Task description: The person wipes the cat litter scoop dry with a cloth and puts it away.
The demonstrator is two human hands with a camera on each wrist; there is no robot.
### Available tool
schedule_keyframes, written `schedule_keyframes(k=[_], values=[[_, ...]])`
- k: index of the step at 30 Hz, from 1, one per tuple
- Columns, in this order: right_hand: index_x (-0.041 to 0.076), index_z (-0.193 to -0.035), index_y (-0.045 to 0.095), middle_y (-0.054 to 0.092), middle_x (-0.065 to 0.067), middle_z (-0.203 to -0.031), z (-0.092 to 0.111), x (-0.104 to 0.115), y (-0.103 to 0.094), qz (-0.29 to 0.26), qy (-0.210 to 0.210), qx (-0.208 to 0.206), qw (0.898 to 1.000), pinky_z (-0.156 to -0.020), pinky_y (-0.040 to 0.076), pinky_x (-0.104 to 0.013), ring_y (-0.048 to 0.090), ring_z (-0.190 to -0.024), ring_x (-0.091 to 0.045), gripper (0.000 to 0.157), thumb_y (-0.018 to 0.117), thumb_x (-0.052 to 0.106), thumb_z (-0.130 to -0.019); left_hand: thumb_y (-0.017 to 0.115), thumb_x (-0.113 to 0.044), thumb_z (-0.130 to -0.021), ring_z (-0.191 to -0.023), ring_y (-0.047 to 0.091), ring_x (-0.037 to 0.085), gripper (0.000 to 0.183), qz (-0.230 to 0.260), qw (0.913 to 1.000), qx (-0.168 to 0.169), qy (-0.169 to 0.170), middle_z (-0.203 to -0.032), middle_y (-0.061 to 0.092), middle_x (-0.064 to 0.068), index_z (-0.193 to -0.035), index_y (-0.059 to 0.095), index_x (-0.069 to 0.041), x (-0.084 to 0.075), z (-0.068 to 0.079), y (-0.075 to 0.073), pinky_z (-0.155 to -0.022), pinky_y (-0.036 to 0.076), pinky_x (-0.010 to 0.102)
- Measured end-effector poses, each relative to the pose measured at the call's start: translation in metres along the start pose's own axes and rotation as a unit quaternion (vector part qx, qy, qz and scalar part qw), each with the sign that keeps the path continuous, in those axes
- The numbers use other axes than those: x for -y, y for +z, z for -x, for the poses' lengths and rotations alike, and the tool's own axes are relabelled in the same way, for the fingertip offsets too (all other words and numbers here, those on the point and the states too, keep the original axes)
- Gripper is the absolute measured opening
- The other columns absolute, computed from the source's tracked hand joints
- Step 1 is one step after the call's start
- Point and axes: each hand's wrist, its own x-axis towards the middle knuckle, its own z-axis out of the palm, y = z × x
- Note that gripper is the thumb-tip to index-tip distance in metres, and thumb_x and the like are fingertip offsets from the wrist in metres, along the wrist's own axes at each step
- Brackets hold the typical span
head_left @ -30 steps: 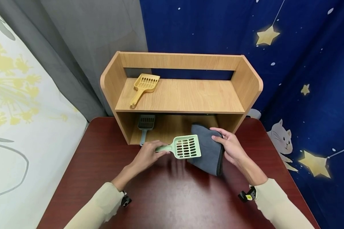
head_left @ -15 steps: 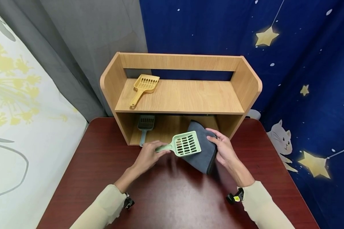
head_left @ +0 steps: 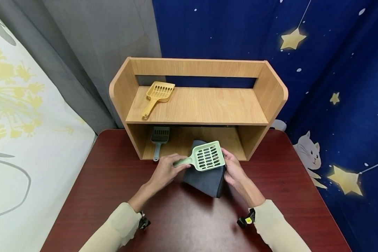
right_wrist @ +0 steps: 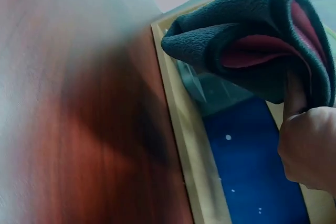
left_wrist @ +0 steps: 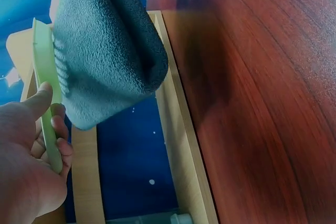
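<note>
My left hand point(head_left: 165, 171) pinches the handle of a pale green slotted litter scoop point(head_left: 194, 159), thumb on top, its head pointing right. A folded grey cloth point(head_left: 204, 182) sits behind and below the scoop head. My right hand point(head_left: 235, 170) holds this cloth by its right side. In the right wrist view the cloth point(right_wrist: 197, 43) shows a pink inner layer between its folds, with the right thumb point(right_wrist: 295, 93) pushed into the fold. From the left wrist, the cloth point(left_wrist: 100, 51) lies right against the slotted face of the scoop point(left_wrist: 44, 56). Both are above the table.
A two-tier wooden shelf point(head_left: 198, 105) stands at the back of the dark red table point(head_left: 195, 227). A yellow litter scoop point(head_left: 153, 101) lies on its upper board at left. Below it, a grey-blue litter scoop point(head_left: 158, 147) rests on the lower board. Curtains point(head_left: 208, 31) hang behind.
My right hand has moved left with the cloth, bringing it from the scoop's right side to behind its head. The scoop has tilted slightly, its head rising a little.
</note>
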Motion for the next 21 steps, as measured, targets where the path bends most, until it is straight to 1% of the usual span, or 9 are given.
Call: schedule_keyframes(k=[3,6,8,11,13,15,18,21], values=[[0.000,-0.146,0.029,0.066,0.001,-0.115,0.000,-0.003,0.000,-0.006,0.010,0.002,1.000,-0.088,0.052,-0.028,0.063,-0.106,-0.010,0.051,0.034,-0.009,-0.096,0.082,-0.023,-0.079,-0.076,0.064,0.007,0.028,-0.001,1.0000,0.003,-0.004,-0.089,0.072,-0.001,-0.102,0.076,-0.008,0.000,0.002,0.000,-0.067,0.053,0.029],[0.000,-0.145,0.035,0.066,-0.001,-0.116,0.003,0.001,-0.004,-0.015,0.015,0.003,1.000,-0.086,0.054,-0.030,0.065,-0.103,-0.013,0.047,0.039,-0.008,-0.098,0.082,-0.021,-0.079,-0.075,0.063,0.007,0.027,-0.004,0.9999,0.007,-0.012,-0.088,0.071,-0.002,-0.102,0.076,-0.009,0.001,0.004,-0.003,-0.066,0.052,0.029],[-0.002,-0.144,0.037,0.065,-0.004,-0.119,0.005,0.008,-0.007,-0.021,0.005,0.007,1.000,-0.084,0.055,-0.032,0.066,-0.102,-0.016,0.046,0.044,-0.005,-0.099,0.082,-0.019,-0.078,-0.073,0.062,0.007,0.027,-0.006,0.9998,0.008,-0.017,-0.088,0.071,-0.002,-0.102,0.076,-0.009,0.003,0.006,-0.005,-0.065,0.052,0.031],[0.000,-0.146,0.038,0.063,-0.007,-0.123,0.008,0.020,-0.013,-0.023,-0.015,0.019,0.999,-0.083,0.055,-0.034,0.067,-0.103,-0.019,0.049,0.048,-0.004,-0.098,0.083,-0.016,-0.077,-0.071,0.060,0.007,0.028,-0.011,0.9998,0.003,-0.019,-0.087,0.071,-0.002,-0.102,0.077,-0.009,0.006,0.008,-0.008,-0.063,0.052,0.033],[0.000,-0.145,0.039,0.061,-0.008,-0.125,0.009,0.027,-0.015,-0.024,-0.023,0.029,0.999,-0.084,0.055,-0.035,0.066,-0.105,-0.020,0.048,0.049,-0.004,-0.098,0.084,-0.015,-0.076,-0.070,0.059,0.007,0.028,-0.010,0.9999,-0.002,-0.013,-0.087,0.071,-0.002,-0.102,0.077,-0.008,0.007,0.008,-0.009,-0.061,0.052,0.034],[0.002,-0.143,0.043,0.061,-0.008,-0.125,0.009,0.029,-0.016,-0.024,-0.026,0.035,0.999,-0.084,0.055,-0.035,0.066,-0.106,-0.021,0.046,0.049,-0.004,-0.098,0.083,-0.016,-0.076,-0.071,0.060,0.007,0.028,-0.006,1.0000,-0.003,-0.005,-0.087,0.072,-0.001,-0.102,0.077,-0.008,0.007,0.008,-0.009,-0.062,0.052,0.034],[0.004,-0.138,0.050,0.063,-0.009,-0.123,0.006,0.023,-0.013,-0.029,-0.022,0.035,0.999,-0.083,0.055,-0.035,0.066,-0.105,-0.021,0.040,0.048,-0.005,-0.098,0.082,-0.019,-0.078,-0.072,0.061,0.007,0.029,0.002,1.0000,-0.003,0.006,-0.088,0.072,-0.001,-0.104,0.076,-0.008,0.006,0.006,-0.006,-0.063,0.052,0.031],[0.010,-0.128,0.058,0.067,-0.006,-0.117,0.004,0.008,-0.005,-0.038,-0.014,0.030,0.999,-0.084,0.055,-0.032,0.066,-0.104,-0.017,0.033,0.048,-0.002,-0.098,0.081,-0.022,-0.080,-0.075,0.062,0.008,0.030,0.006,0.9999,-0.001,0.013,-0.090,0.072,-0.001,-0.105,0.076,-0.008,0.004,0.004,-0.002,-0.065,0.052,0.030]])
